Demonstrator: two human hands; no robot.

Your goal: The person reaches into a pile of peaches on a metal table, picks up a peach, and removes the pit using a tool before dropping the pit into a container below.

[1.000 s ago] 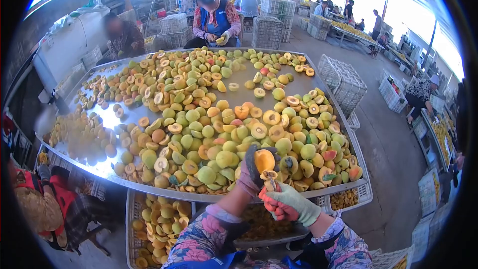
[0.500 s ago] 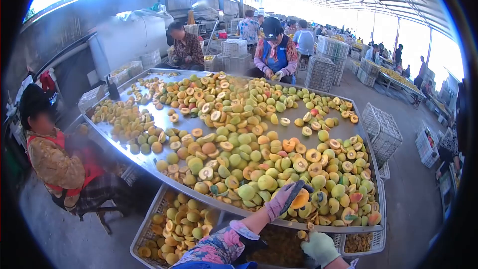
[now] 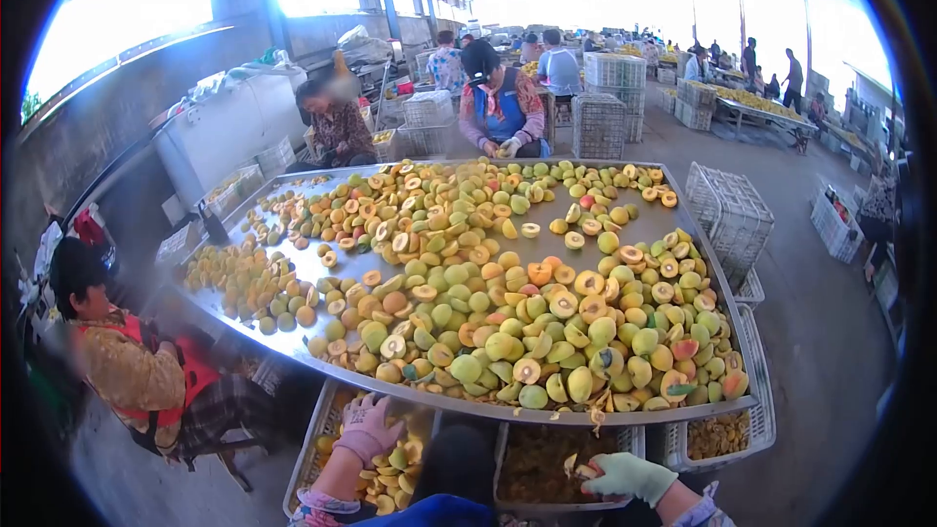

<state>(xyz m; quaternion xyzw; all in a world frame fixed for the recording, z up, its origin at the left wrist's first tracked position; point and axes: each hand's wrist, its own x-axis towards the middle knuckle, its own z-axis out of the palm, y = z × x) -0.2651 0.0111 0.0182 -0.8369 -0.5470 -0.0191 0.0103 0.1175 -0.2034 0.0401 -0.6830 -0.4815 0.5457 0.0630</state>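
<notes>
My left hand (image 3: pixel 369 426), in a pink glove, is over apricot halves (image 3: pixel 393 481) in a white plastic crate (image 3: pixel 314 449) at the lower left. Its fingers are spread, and I see no fruit gripped in them. My right hand (image 3: pixel 630 478), in a pale green glove, is above the rim of a crate of brown scraps (image 3: pixel 537 473). Its fingers are closed around a small brownish thing that I cannot make out. In front of both hands stands a metal-rimmed table (image 3: pixel 625 418) heaped with whole and halved apricots (image 3: pixel 488 317).
A person in a red apron (image 3: pixel 127 371) sits at the left. Two people (image 3: pixel 508 107) sit across the table. Stacked white crates (image 3: pixel 732 220) stand to the right, and another scrap crate (image 3: pixel 759 429) is under the table's right corner. Fruit-laden tables (image 3: pixel 756 102) stand farther back.
My left hand has moved from the table's fruit, where it held an apricot half, down left to the crate, and the half has left it. My right hand stays low. The view has shifted.
</notes>
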